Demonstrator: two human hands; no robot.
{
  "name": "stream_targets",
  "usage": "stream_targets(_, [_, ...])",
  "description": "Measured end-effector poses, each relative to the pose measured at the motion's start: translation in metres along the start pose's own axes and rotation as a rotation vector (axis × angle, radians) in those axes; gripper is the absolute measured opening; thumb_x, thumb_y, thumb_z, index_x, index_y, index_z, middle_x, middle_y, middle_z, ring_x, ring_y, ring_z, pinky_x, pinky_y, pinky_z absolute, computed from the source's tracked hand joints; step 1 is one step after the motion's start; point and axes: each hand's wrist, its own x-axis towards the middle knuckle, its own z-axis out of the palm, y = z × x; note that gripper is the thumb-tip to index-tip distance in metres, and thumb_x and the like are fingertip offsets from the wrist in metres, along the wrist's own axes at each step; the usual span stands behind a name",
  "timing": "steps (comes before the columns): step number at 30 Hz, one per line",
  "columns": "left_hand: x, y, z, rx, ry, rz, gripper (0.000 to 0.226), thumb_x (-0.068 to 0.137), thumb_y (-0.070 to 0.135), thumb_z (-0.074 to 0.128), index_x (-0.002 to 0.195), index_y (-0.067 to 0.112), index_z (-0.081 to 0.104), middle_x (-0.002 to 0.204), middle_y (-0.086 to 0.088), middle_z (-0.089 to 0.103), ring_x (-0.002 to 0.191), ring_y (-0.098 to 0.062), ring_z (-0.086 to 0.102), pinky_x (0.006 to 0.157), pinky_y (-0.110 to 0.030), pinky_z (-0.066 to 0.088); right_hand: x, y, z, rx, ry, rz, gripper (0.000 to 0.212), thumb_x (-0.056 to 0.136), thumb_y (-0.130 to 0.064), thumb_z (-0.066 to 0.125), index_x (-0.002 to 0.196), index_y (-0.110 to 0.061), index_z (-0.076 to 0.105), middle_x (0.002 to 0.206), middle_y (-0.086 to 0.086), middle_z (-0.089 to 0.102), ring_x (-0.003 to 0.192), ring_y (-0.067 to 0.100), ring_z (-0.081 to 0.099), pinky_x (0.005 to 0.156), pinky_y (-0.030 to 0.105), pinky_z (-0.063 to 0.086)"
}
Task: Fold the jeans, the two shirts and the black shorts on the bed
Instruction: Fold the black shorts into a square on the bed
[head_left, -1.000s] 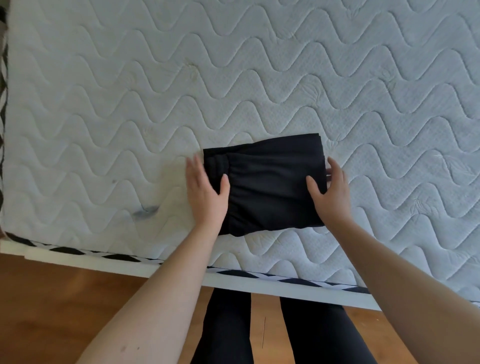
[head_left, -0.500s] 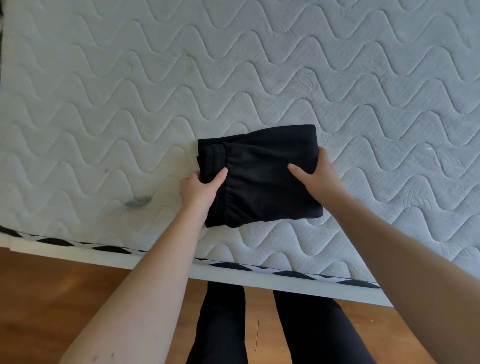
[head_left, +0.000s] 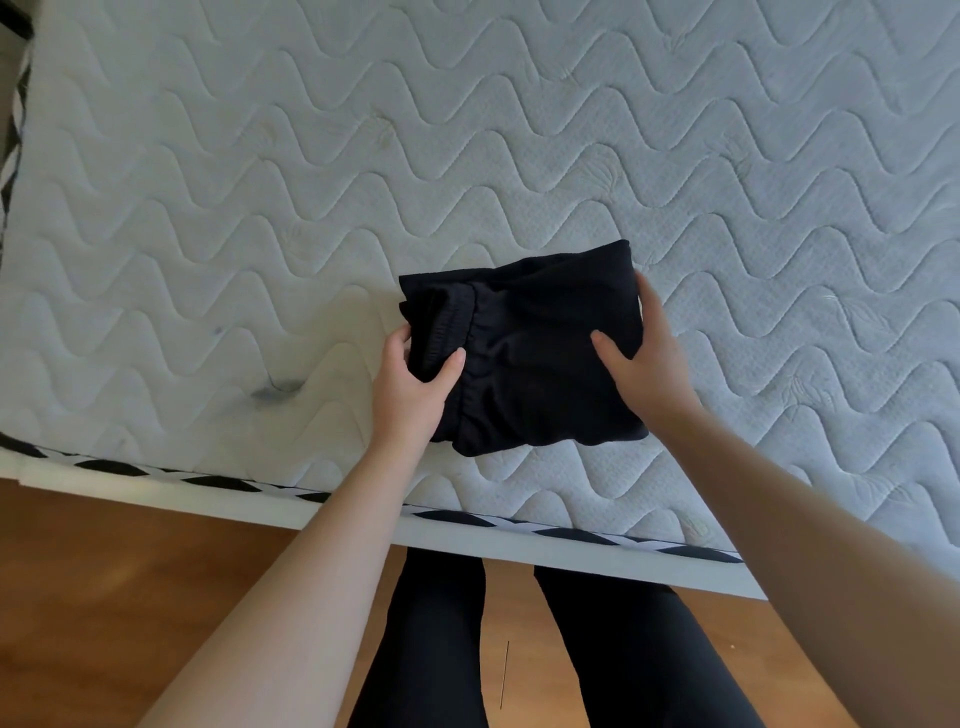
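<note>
Both hands clamp the folded black fabric shorts (head_left: 524, 353) at frame centre on the white quilted mattress (head_left: 260, 182): left hand (head_left: 415, 384) pinches the waistband edge, right hand (head_left: 649, 358) grips the opposite side. Best keep the layers squared and level while carrying them.

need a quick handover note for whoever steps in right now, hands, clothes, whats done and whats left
Left hand: grip pinching the waistband side of the black shorts.
Right hand: grip on the shorts' right edge, thumb on top.
Shorts: a compact folded bundle on the mattress, near its front edge.
Done: shorts look folded.
Left: set them down. Jeans and both shirts are out of view, state unknown.
</note>
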Motion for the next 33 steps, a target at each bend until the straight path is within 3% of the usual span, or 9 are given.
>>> stream_targets(5, [-0.02, 0.028, -0.031, -0.074, -0.059, -0.002, 0.044, 0.08, 0.043, 0.077, 0.119, 0.037, 0.058, 0.101, 0.012, 0.07, 0.094, -0.005, 0.067, 0.085, -0.031, 0.054, -0.042, -0.011, -0.025, 0.089, 0.051, 0.03, 0.071, 0.091, -0.029, 0.067, 0.148, -0.042, 0.027, 0.115, -0.034, 0.05, 0.105, -0.006, 0.052, 0.081, 0.009, 0.039])
stream_targets(7, [-0.032, 0.04, -0.048, -0.122, -0.105, -0.004, 0.041, 0.08, 0.041, 0.078, 0.117, 0.038, 0.059, 0.101, 0.011, 0.072, 0.092, -0.006, 0.069, 0.086, -0.035, 0.056, -0.063, -0.019, -0.035, 0.096, 0.061, 0.032, 0.071, 0.09, -0.028, 0.068, 0.147, -0.041, 0.028, 0.116, -0.03, 0.052, 0.103, -0.007, 0.053, 0.078, 0.004, 0.039])
stream_targets(10, [-0.051, 0.057, -0.073, -0.134, -0.168, 0.027, 0.033, 0.081, 0.039, 0.078, 0.106, 0.047, 0.059, 0.097, 0.009, 0.073, 0.087, -0.005, 0.07, 0.085, -0.037, 0.057, -0.093, -0.037, -0.049, 0.073, 0.076, 0.01, 0.071, 0.088, -0.032, 0.069, 0.145, -0.046, 0.027, 0.127, -0.016, 0.057, 0.111, 0.004, 0.057, 0.082, 0.013, 0.043])
stream_targets(14, [-0.071, 0.08, -0.11, -0.115, -0.215, 0.075, 0.03, 0.081, 0.041, 0.078, 0.099, 0.052, 0.057, 0.095, 0.014, 0.073, 0.087, -0.003, 0.07, 0.088, -0.039, 0.057, -0.13, -0.07, -0.058, 0.024, 0.146, -0.026, 0.073, 0.09, -0.032, 0.067, 0.148, -0.043, 0.025, 0.129, -0.023, 0.051, 0.11, -0.003, 0.05, 0.078, 0.002, 0.036])
stream_targets(18, [-0.089, 0.106, -0.144, -0.08, -0.316, 0.136, 0.043, 0.075, 0.05, 0.079, 0.111, 0.051, 0.056, 0.102, 0.017, 0.072, 0.095, -0.005, 0.069, 0.092, -0.043, 0.055, -0.166, -0.101, -0.065, 0.086, 0.199, -0.047, 0.074, 0.09, -0.033, 0.067, 0.148, -0.043, 0.022, 0.124, -0.022, 0.054, 0.11, 0.003, 0.054, 0.09, 0.023, 0.045])
stream_targets(20, [-0.099, 0.12, -0.159, -0.037, -0.384, 0.167, 0.054, 0.075, 0.05, 0.079, 0.123, 0.042, 0.054, 0.104, 0.017, 0.071, 0.097, -0.006, 0.069, 0.094, -0.043, 0.054, -0.187, -0.115, -0.07, 0.096, 0.231, -0.033, 0.075, 0.09, -0.032, 0.067, 0.149, -0.042, 0.021, 0.114, -0.034, 0.049, 0.106, 0.003, 0.053, 0.088, 0.027, 0.045])
stream_targets(23, [-0.117, 0.145, -0.175, 0.023, -0.455, 0.238, 0.053, 0.08, 0.045, 0.078, 0.126, 0.037, 0.052, 0.104, 0.014, 0.071, 0.096, -0.006, 0.069, 0.094, -0.042, 0.054, -0.219, -0.135, -0.08, 0.09, 0.308, -0.037, 0.076, 0.09, -0.031, 0.068, 0.149, -0.041, 0.021, 0.106, -0.041, 0.045, 0.102, 0.004, 0.053, 0.086, 0.027, 0.044])
stream_targets(28, [-0.146, 0.182, -0.187, 0.097, -0.547, 0.344, 0.067, 0.066, 0.058, 0.075, 0.126, 0.036, 0.054, 0.105, 0.009, 0.07, 0.095, -0.012, 0.07, 0.091, -0.045, 0.056, -0.272, -0.149, -0.09, 0.164, 0.435, 0.011, 0.075, 0.089, -0.036, 0.068, 0.148, -0.044, 0.023, 0.117, -0.016, 0.058, 0.106, 0.011, 0.059, 0.09, 0.034, 0.05])
stream_targets(33, [-0.18, 0.209, -0.177, 0.146, -0.656, 0.451, 0.063, 0.067, 0.057, 0.075, 0.123, 0.038, 0.055, 0.105, 0.008, 0.071, 0.095, -0.012, 0.07, 0.088, -0.043, 0.057, -0.326, -0.144, -0.102, 0.275, 0.589, 0.097, 0.073, 0.088, -0.033, 0.07, 0.146, -0.043, 0.027, 0.115, -0.022, 0.058, 0.096, -0.012, 0.055, 0.081, 0.011, 0.043])
